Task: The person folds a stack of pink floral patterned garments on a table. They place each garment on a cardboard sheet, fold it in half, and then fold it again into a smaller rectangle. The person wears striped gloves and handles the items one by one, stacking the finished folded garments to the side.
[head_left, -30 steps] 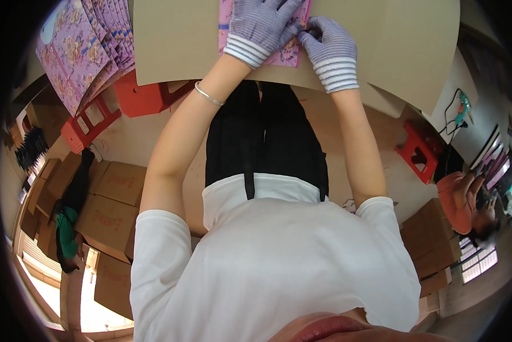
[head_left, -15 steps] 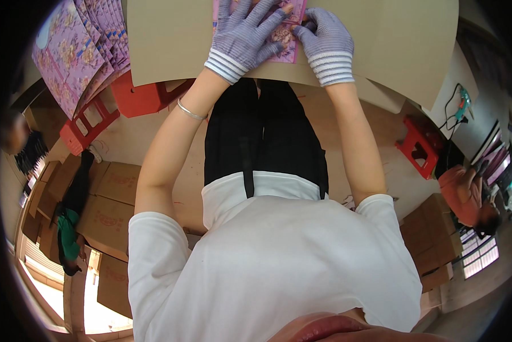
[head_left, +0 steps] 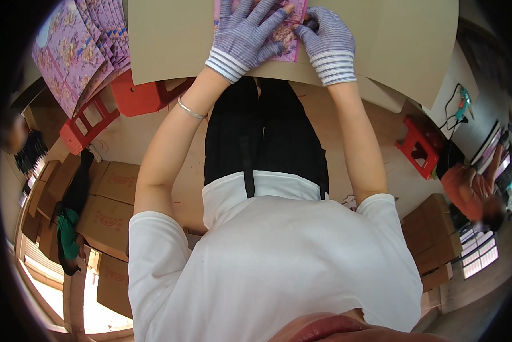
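A pink and purple floral printed card piece (head_left: 289,52) lies on the beige tabletop, mostly covered by my hands and cut off by the upper picture edge. My left hand (head_left: 246,33), in a grey-lilac striped glove with bare fingertips, rests flat on it with fingers spread. On its right edge is my right hand (head_left: 329,39), gloved alike. The fingers there are bent and the thumb reaches onto the card; the grip at the edge is partly hidden.
The beige tabletop (head_left: 392,43) curves toward me. Larger floral printed sheets (head_left: 74,48) lie fanned at left above red stools (head_left: 145,98). Another red stool (head_left: 420,147) and a teal tool with a cord (head_left: 463,105) are at right. Cardboard boxes (head_left: 111,219) and two people are behind.
Both hands and the card piece stay almost in place, shifting very slightly to the right. The person in the background at right has moved an arm and their head.
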A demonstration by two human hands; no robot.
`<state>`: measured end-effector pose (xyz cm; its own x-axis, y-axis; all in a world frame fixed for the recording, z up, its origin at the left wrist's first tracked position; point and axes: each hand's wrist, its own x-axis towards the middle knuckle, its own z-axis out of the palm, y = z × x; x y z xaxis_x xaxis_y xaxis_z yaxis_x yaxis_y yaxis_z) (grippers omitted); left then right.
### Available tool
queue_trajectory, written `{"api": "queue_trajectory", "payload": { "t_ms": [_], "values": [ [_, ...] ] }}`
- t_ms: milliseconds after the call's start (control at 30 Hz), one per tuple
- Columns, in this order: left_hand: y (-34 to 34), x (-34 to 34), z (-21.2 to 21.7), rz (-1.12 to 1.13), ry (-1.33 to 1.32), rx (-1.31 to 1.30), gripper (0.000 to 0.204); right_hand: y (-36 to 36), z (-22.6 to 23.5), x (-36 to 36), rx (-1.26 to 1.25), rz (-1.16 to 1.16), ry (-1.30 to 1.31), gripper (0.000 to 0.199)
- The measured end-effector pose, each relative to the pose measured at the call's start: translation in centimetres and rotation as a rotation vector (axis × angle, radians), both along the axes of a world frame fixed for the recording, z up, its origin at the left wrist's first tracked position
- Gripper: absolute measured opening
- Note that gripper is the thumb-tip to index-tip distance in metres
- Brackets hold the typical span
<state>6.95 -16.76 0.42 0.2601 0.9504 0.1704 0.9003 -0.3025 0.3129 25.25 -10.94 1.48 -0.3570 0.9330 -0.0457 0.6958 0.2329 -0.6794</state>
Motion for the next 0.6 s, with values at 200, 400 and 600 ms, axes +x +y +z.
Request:
{"api": "queue_trajectory", "payload": {
  "t_ms": [200, 400, 600],
  "values": [
    [0.1, 0.0, 0.4, -0.004, 0.014, -0.035, 0.073, 0.0, 0.4, 0.0, 0.001, 0.012, -0.031, 0.023],
    [0.0, -0.1, 0.0, -0.014, 0.006, -0.020, 0.072, -0.3, 0.5, 1.0, -0.028, 0.013, -0.216, 0.047],
    [0.2, -0.1, -0.2, -0.018, 0.097, -0.125, 0.076, -2.5, 3.1, 0.5, 0.019, 0.156, -0.480, 0.050]
  ]
}}
